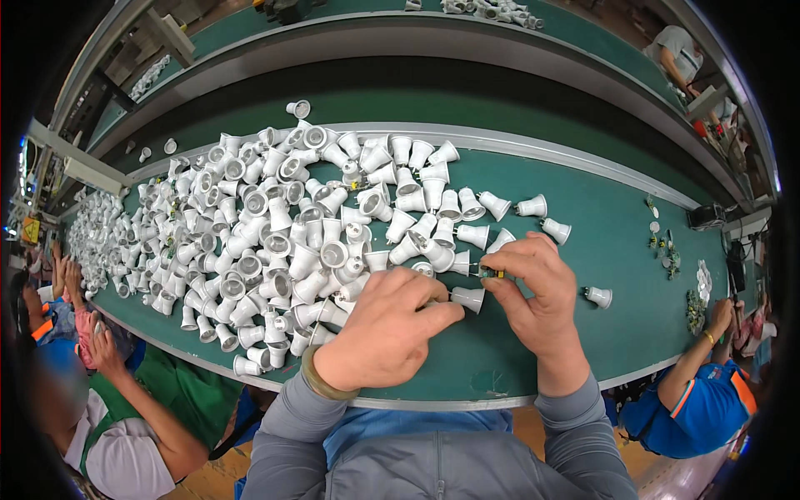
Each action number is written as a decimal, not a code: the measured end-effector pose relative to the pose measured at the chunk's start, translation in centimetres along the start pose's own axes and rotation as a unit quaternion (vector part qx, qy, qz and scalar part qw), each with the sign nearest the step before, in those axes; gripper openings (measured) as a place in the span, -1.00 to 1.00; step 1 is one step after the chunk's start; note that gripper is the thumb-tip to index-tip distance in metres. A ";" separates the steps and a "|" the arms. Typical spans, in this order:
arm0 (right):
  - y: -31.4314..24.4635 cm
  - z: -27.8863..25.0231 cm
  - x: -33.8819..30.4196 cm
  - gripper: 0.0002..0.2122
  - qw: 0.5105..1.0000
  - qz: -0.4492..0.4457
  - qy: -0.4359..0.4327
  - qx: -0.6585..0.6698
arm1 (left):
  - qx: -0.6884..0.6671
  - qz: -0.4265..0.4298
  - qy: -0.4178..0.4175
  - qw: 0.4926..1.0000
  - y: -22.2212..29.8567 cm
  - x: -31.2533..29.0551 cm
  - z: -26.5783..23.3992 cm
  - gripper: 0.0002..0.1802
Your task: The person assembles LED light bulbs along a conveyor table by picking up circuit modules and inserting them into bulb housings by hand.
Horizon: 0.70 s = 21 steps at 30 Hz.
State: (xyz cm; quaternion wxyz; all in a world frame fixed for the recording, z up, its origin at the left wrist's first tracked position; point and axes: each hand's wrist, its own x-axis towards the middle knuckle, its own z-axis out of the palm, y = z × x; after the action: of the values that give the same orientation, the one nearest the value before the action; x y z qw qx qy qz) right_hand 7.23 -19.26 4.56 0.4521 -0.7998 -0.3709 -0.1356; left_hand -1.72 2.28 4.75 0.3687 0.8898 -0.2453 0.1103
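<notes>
My left hand (385, 332) is closed, its thumb and forefinger at the narrow end of a white bulb housing (469, 299). The housing's wide end points right, toward my other hand. Between the thumb and fingertips of my right hand (537, 292), a small circuit board (490, 272) with a yellow part is pinched, mostly covered by the fingers. A heap of white bulb housings (283, 225) lies left of and beyond my hands, some with their hollow ends facing up. One loose housing (597, 297) lies to the right of my right hand.
The green work surface (617, 208) has a metal rail (533, 148) along its far side. Loose circuit boards (667, 254) and a pile of boards (696, 312) lie at the right. Co-workers sit at left and right; one person's hand (721, 317) is near the pile.
</notes>
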 end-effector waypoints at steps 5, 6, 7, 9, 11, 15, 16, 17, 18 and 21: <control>-0.2 0.0 0.0 -0.73 1.000 -0.001 -0.014 0.006 | 0.146 -0.077 -0.036 0.986 -0.2 -0.8 1.8 -0.64; -0.1 0.0 -0.1 -0.71 1.000 -0.003 -0.012 0.006 | 0.147 -0.079 -0.034 0.985 -0.3 -0.8 2.0 -0.64; -0.1 0.0 -0.1 -0.70 1.000 -0.005 -0.010 0.007 | 0.143 -0.081 -0.021 0.986 -0.5 -0.7 2.2 -0.60; -0.3 0.2 -0.1 -0.69 1.000 0.002 -0.003 0.013 | 0.139 -0.085 -0.005 0.987 -0.7 -0.7 2.4 -0.55; -0.5 0.3 -0.2 -0.68 1.000 0.009 0.003 0.019 | -0.024 -0.142 0.087 0.986 -0.9 -0.8 2.4 -0.57; -1.2 0.3 -0.1 -0.69 1.000 0.011 0.005 0.027 | -0.440 -0.247 0.124 0.854 -0.8 -1.2 2.3 -0.75; -1.4 0.4 -0.2 -0.72 0.999 0.013 0.007 0.037 | -0.440 -0.248 0.128 0.854 -1.0 -1.2 2.6 -0.75; -1.4 0.5 -0.3 -0.72 0.999 0.011 0.004 0.038 | -0.523 -0.238 0.143 0.806 -1.0 -1.0 2.9 -0.73; -1.4 0.7 -0.5 -0.75 0.999 0.006 0.003 0.052 | -0.600 -0.226 0.157 0.751 -1.1 -0.9 3.3 -0.71; -1.7 1.4 -0.9 -0.79 0.997 -0.004 -0.002 0.072 | -0.678 -0.231 0.154 0.681 -0.8 -1.0 4.0 -0.79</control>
State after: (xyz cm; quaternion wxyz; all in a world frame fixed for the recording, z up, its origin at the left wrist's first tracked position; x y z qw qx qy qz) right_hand 5.26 -17.97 4.29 0.5077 -0.7637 -0.3837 -0.1088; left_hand -2.11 0.31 1.07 0.9174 0.3955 0.0206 -0.0390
